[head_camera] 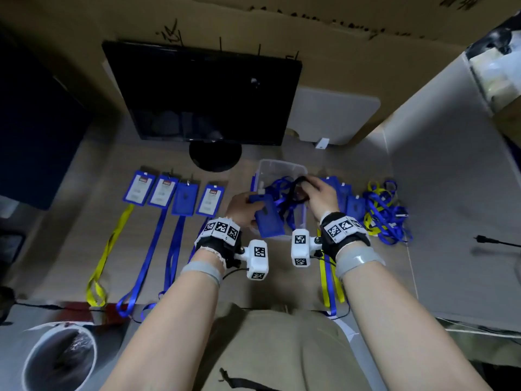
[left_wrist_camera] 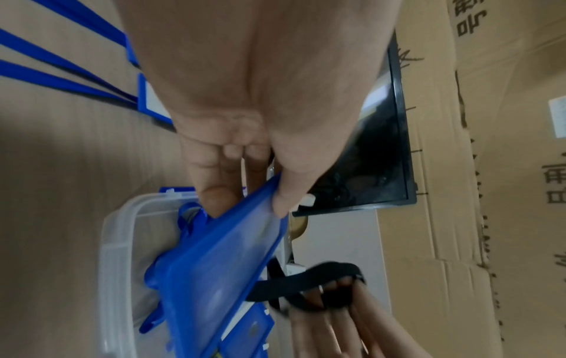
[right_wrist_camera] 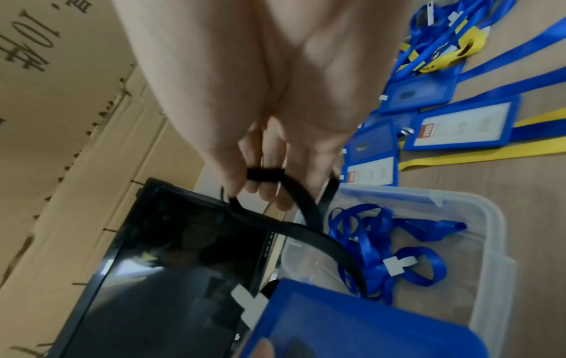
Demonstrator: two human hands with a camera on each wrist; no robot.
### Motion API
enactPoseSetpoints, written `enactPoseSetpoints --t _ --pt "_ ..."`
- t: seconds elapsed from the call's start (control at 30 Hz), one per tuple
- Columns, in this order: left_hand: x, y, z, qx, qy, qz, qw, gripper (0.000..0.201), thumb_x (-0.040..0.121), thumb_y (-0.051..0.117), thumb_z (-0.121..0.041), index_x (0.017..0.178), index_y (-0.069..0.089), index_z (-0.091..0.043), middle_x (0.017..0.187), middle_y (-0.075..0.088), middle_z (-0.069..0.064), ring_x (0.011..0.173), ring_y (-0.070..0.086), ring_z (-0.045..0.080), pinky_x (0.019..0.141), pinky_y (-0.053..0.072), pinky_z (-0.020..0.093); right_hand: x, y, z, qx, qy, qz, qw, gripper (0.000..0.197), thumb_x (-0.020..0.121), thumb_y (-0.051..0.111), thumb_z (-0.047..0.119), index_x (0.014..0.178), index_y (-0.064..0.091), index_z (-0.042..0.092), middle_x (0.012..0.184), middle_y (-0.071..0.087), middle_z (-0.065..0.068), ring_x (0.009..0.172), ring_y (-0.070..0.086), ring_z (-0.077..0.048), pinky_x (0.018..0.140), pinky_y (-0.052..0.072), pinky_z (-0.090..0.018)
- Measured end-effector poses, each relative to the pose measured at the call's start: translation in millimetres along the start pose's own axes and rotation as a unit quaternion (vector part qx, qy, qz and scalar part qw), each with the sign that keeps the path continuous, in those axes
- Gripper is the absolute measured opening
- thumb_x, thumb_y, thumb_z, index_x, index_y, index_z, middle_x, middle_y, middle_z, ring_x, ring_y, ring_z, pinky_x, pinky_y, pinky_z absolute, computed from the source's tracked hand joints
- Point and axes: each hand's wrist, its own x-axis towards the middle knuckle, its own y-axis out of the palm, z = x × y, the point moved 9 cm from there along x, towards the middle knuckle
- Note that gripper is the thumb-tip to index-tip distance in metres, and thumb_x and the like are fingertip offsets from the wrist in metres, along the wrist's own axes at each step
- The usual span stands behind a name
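Note:
My left hand (head_camera: 244,207) pinches a blue badge holder (head_camera: 269,217) by its top edge, thumb on one face and fingers under it (left_wrist_camera: 214,266). It hangs tilted over the front of a clear plastic box (head_camera: 282,170). My right hand (head_camera: 318,193) holds a black lanyard (head_camera: 294,190) above the box, the strap looped through its curled fingers (right_wrist_camera: 264,173). The strap runs down toward the badge holder (right_wrist_camera: 352,327). Loose blue lanyards (right_wrist_camera: 376,242) lie tangled inside the box (right_wrist_camera: 490,242).
Several blue badge holders with lanyards (head_camera: 169,193) lie in a row on the left of the wooden desk. More holders (head_camera: 352,204) and a pile of blue and yellow lanyards (head_camera: 386,213) lie right. A black monitor (head_camera: 205,94) stands behind; cardboard walls surround.

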Motion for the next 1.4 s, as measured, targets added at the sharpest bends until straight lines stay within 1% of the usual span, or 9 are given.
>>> enactPoseSetpoints --t 0.2,0.33,0.53,0.67,0.77,0.9,1.07,1.2,1.4 --pt "19.2 33.3 0.5 0.038 0.000 -0.021 0.999 0.044 0.094 0.057 -0.006 0.138 0.050 -0.006 0.123 0.059 0.013 0.112 0.060 0.031 0.092 0.052 0.043 18.7 -14.9 -46.1 -0.217 0.042 0.118 0.968 0.060 0.090 0.054 0.000 0.147 0.041 0.013 0.144 0.048 -0.003 0.133 0.044 -0.020 0.098 0.040 -0.023" --pt "44.8 52.1 6.7 0.168 0.028 -0.102 0.980 0.038 0.081 0.060 -0.021 0.117 0.067 -0.012 0.115 0.069 0.016 0.104 0.065 0.033 0.089 0.054 0.050 35.8 -78.7 -111.7 -0.206 0.149 0.048 0.966 0.044 0.091 0.060 0.011 0.134 0.055 0.008 0.120 0.062 -0.012 0.098 0.056 -0.022 0.085 0.049 -0.032" --pt "67.9 149.0 3.7 0.220 0.015 -0.100 0.970 0.027 0.090 0.058 -0.016 0.113 0.063 -0.003 0.105 0.068 0.020 0.095 0.064 0.034 0.074 0.047 0.036 68.4 -201.1 -157.6 -0.268 0.204 -0.023 0.941 0.031 0.092 0.055 0.008 0.122 0.061 0.000 0.124 0.062 -0.020 0.113 0.059 -0.035 0.091 0.047 -0.037" --pt "81.4 208.7 15.0 0.170 -0.013 -0.087 0.981 0.019 0.086 0.064 -0.012 0.103 0.062 -0.003 0.100 0.071 0.023 0.089 0.068 0.033 0.077 0.056 0.046 88.1 -256.4 -168.7 -0.248 0.205 -0.013 0.947 0.008 0.091 0.058 0.016 0.092 0.063 0.010 0.096 0.062 -0.014 0.092 0.058 -0.031 0.082 0.044 -0.038" --pt "90.9 226.3 31.8 0.171 -0.032 -0.092 0.980 0.028 0.074 0.067 -0.032 0.097 0.062 -0.017 0.096 0.074 0.014 0.089 0.071 0.032 0.080 0.057 0.052 106.8 -263.6 -193.2 -0.274 0.228 0.042 0.933 0.038 0.088 0.061 0.029 0.120 0.059 0.008 0.122 0.059 -0.017 0.111 0.055 -0.036 0.092 0.040 -0.039" --pt "90.4 232.2 37.0 0.193 -0.047 -0.126 0.972 0.008 0.083 0.068 -0.020 0.086 0.061 -0.019 0.091 0.072 0.014 0.087 0.070 0.034 0.078 0.058 0.053 124.6 -266.0 -212.7 -0.335 0.253 0.033 0.907 0.074 0.073 0.057 0.054 0.137 0.048 0.017 0.146 0.040 -0.016 0.132 0.039 -0.039 0.110 0.035 -0.047" --pt "87.9 238.9 17.0 0.166 -0.035 -0.142 0.975 0.009 0.089 0.065 -0.012 0.097 0.061 -0.011 0.097 0.070 0.019 0.084 0.069 0.032 0.073 0.057 0.046 129.4 -289.5 -183.5 -0.257 0.203 -0.066 0.943 0.024 0.080 0.065 0.026 0.095 0.074 0.010 0.100 0.072 -0.016 0.097 0.066 -0.035 0.085 0.054 -0.037" --pt "91.7 242.9 5.9 0.145 -0.015 -0.143 0.979 0.020 0.088 0.066 -0.014 0.105 0.062 -0.004 0.102 0.072 0.017 0.088 0.070 0.031 0.073 0.058 0.041 121.9 -302.8 -170.3 -0.175 0.191 -0.125 0.958 0.023 0.085 0.062 0.016 0.104 0.076 0.015 0.104 0.074 -0.012 0.097 0.067 -0.033 0.081 0.051 -0.030" --pt "80.0 236.2 12.4 0.121 -0.001 -0.135 0.983 0.016 0.088 0.065 -0.010 0.103 0.061 -0.004 0.103 0.071 0.018 0.088 0.070 0.032 0.077 0.058 0.046 122.7 -255.2 -182.7 -0.206 0.222 0.000 0.953 0.020 0.093 0.053 0.024 0.107 0.065 0.016 0.109 0.066 -0.014 0.100 0.061 -0.037 0.077 0.048 -0.036"
